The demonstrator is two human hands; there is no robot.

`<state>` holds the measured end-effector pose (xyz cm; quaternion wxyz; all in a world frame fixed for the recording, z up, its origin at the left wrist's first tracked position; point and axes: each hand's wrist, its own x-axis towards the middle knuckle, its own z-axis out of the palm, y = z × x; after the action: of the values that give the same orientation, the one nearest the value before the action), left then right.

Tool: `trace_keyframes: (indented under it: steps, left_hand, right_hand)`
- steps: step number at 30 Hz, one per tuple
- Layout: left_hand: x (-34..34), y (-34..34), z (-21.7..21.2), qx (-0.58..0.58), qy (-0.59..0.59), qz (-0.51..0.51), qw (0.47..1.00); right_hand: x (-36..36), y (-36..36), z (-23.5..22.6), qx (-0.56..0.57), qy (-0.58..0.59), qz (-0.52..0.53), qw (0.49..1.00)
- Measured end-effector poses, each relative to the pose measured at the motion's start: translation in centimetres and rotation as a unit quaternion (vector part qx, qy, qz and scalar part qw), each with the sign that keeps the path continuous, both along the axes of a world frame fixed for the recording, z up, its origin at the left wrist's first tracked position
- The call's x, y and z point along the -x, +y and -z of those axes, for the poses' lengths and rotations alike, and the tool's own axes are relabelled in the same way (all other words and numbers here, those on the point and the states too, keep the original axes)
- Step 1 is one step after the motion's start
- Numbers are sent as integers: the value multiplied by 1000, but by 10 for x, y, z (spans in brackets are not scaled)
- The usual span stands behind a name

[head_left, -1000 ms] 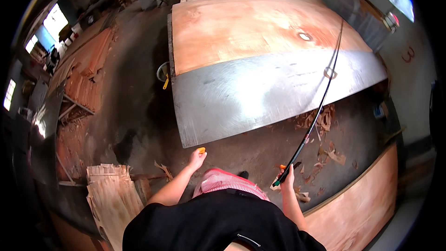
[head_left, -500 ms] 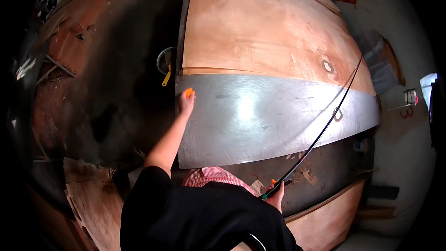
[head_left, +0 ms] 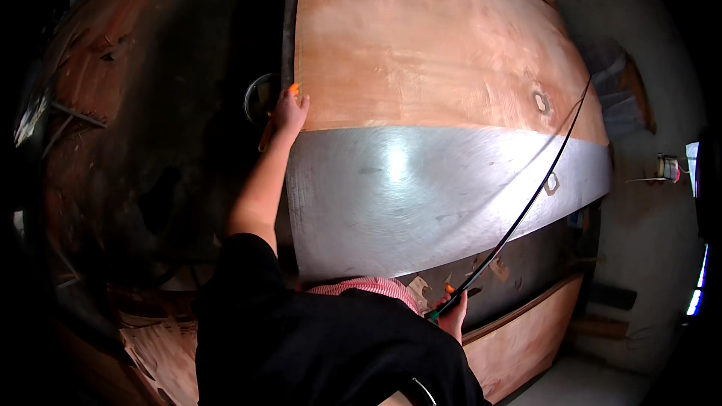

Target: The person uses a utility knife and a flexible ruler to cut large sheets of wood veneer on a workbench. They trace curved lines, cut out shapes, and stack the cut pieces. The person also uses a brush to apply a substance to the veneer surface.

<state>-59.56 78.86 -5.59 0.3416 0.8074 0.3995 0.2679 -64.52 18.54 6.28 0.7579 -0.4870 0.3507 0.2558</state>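
My left hand point(head_left: 289, 116) is at the left edge of a stack of reddish wood veneer sheets point(head_left: 421, 45), just beyond a smooth grey metal plate point(head_left: 376, 203). Its fingers are bent together, with a bit of bright orange point(head_left: 293, 90) at the tips; whether this is held or worn I cannot tell. Low on the right, my right hand point(head_left: 453, 317) is closed round the green end of a long thin black rod point(head_left: 519, 219). The rod slants over the plate, its far tip above the veneer's right side. Another orange bit point(head_left: 450, 289) shows at that hand.
A round container point(head_left: 254, 98) stands left of the stack, partly behind my left hand. A dark hole or knot point(head_left: 541, 102) marks the veneer, and a ring-shaped mark point(head_left: 551, 183) the plate. More veneer point(head_left: 526, 338) lies lower right; torn scraps point(head_left: 498, 269) litter the floor.
My left hand has moved forward from the metal plate's left edge to the veneer's edge, now covering part of the yellow-handled tool by the container. My right hand keeps its hold on the rod.
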Motion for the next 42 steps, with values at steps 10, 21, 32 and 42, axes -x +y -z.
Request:
trace_keyframes:
  steps: [10, 21, 32, 42]
  left_hand:
    - [43, 9, -8, -294, 93, 226, 924]
    - [-18, 30, -119, -295, -193, 130, 927]
    - [41, -29, -190, -448, -145, 252, 845]
    - [145, -152, -151, -310, -76, 459, 829]
  right_hand:
    - [-7, 32, -1, 2, 28, -15, 999]
    - [-8, 32, -7, 14, 28, -8, 999]
    - [-9, 12, -14, -21, -22, -27, 999]
    - [-5, -5, -27, -68, -42, -16, 997]
